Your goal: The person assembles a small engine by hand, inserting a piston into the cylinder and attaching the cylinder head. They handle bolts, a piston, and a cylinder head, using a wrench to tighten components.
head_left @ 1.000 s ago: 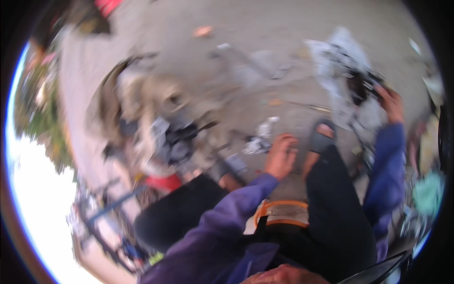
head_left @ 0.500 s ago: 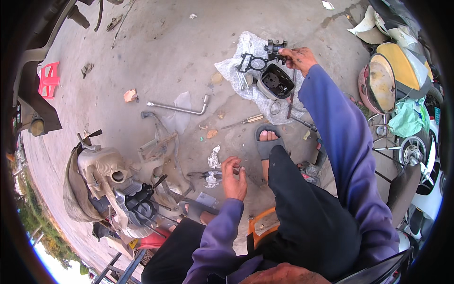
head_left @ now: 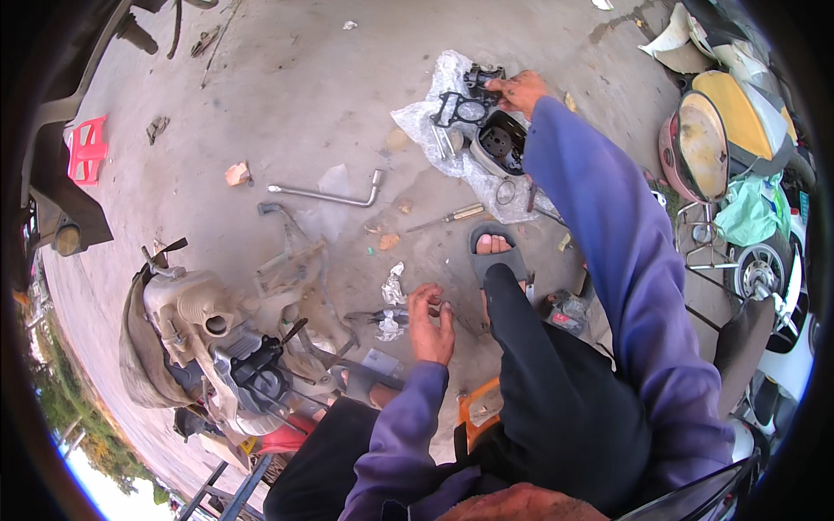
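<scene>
At the far end of my reach, my right hand (head_left: 521, 92) grips a dark metal engine part (head_left: 480, 77) by its right side, above a sheet of bubble wrap (head_left: 450, 71). Just below that part lies a flat dark gasket (head_left: 467, 110). Beside it sits an oval metal cover or housing (head_left: 501, 143) with a dark inside; a thin ring (head_left: 506, 192) rests below. My left hand (head_left: 430, 326) hangs loosely curled, thumb apart from the fingers, with nothing visible in it. Nearest to it are crumpled foil (head_left: 393, 285) and pliers (head_left: 373, 316) on the ground.
A motorcycle engine (head_left: 226, 339) stands at my left. An L-shaped wrench (head_left: 334, 199) and a screwdriver (head_left: 447, 217) lie ahead of my sandalled foot (head_left: 495, 252). Motorbike parts, including a yellow-lined shell (head_left: 702, 143) and a wheel (head_left: 757, 276), crowd the right; a red stool (head_left: 88, 149) is far left.
My right hand has moved a little left and away from me, carrying the dark engine part over the bubble wrap's far edge. My left hand has barely shifted.
</scene>
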`<state>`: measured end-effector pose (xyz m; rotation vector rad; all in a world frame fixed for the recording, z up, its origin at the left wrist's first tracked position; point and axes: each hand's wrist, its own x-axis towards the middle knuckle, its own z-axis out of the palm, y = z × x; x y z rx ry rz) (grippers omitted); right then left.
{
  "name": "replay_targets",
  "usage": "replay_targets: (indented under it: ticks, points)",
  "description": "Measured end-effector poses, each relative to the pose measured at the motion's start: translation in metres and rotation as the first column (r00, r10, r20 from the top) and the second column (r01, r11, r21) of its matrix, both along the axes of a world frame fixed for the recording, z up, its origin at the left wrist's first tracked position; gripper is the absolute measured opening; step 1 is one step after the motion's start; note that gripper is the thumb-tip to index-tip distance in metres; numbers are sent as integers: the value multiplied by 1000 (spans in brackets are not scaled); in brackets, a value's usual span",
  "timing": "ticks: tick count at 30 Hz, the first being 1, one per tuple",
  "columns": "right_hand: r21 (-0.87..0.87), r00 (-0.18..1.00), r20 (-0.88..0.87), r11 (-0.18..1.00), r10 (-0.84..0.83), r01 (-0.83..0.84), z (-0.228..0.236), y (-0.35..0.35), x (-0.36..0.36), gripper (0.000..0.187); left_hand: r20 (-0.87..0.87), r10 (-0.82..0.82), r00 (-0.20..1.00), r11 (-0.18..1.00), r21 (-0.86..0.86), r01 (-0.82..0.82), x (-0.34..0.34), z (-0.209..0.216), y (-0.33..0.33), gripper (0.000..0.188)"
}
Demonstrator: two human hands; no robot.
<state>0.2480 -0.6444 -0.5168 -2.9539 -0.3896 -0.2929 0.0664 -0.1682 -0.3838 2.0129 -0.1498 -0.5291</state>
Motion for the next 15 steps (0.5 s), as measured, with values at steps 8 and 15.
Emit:
replay_targets:
  ticks: [8, 15]
  points:
    - [258, 590, -553, 553, -588, 792, 34, 52, -10, 51, -33, 2, 999, 1000, -5, -2, 0, -8, 7, 36]
    - [443, 794, -378, 660, -476, 607, 83, 61, -62, 21, -38, 31, 999, 1000, 3, -31, 3, -4, 5, 36]
